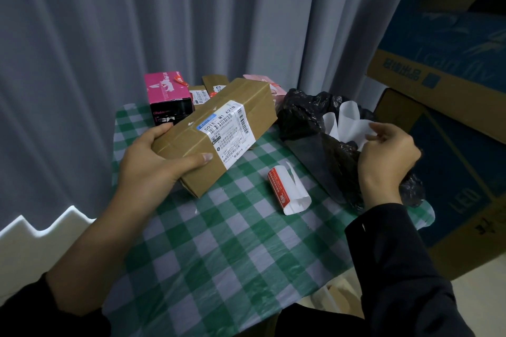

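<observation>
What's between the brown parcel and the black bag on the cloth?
Head view: a curled white paper with a red edge lies on the checked cloth between the brown parcel and the black bag.

Bare hands, black sleeves on both arms.
There's the left hand [153, 161], its black fabric sleeve [30, 306] bunched by the elbow, forearm bare; the right hand [388, 159] has a black long sleeve [397, 268] down to the wrist, tiny white fleck near the cuff.
</observation>
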